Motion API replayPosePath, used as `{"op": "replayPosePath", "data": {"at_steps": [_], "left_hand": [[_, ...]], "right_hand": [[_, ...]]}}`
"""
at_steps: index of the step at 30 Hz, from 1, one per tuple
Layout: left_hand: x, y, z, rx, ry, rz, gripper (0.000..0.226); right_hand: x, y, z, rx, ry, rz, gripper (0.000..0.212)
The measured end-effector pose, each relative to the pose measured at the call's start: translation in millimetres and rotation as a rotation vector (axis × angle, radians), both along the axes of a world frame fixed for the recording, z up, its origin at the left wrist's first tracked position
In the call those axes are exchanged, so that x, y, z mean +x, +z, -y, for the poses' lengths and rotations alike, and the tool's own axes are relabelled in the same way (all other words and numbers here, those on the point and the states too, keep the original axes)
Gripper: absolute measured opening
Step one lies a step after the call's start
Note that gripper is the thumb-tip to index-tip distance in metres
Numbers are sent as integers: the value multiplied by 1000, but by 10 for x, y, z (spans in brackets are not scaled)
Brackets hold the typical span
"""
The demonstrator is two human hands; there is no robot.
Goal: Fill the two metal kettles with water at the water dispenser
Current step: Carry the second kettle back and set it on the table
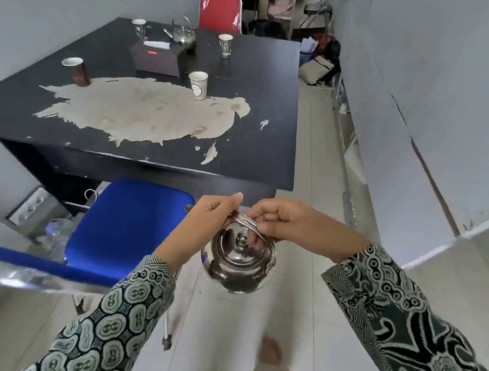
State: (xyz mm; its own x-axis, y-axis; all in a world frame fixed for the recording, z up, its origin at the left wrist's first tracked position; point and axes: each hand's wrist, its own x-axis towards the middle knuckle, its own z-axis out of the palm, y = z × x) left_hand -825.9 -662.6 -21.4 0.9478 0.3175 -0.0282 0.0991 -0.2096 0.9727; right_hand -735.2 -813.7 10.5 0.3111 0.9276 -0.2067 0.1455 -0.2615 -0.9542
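Observation:
A shiny metal kettle (237, 266) with its lid on hangs in the air in front of me, above the tiled floor. Both hands grip its thin wire handle: my left hand (204, 226) from the left, my right hand (290, 226) from the right, fingers pinched together over the lid. A second metal kettle (184, 33) stands at the far end of the black table (255, 145), behind a dark box. No water dispenser shows in this view.
Several paper cups (199, 85) stand on the worn table top. A blue chair (129, 225) sits at the table's near edge, left of my hands. A red chair (220, 11) stands behind the table. Bags (318, 67) lie against the right wall; a tiled aisle runs between table and wall.

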Motion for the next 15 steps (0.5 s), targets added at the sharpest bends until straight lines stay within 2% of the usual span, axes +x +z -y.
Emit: {"op": "replayPosePath", "data": {"at_steps": [4,8,12,15], "left_hand": [[820,110,-71,53,30,28,46],[1554,112,-193,60,100,101,33],[2138,-5,-407,44,307,179,14],[2406,-180,-507,62,426,199,17]], "right_hand": [[889,110,-93,11,86,-83,24],[1664,104,-289,15,77,-192,26],[2387,48,-520,0,87,-240,25],[2879,36,-669,-8,96,-227,23]]}}
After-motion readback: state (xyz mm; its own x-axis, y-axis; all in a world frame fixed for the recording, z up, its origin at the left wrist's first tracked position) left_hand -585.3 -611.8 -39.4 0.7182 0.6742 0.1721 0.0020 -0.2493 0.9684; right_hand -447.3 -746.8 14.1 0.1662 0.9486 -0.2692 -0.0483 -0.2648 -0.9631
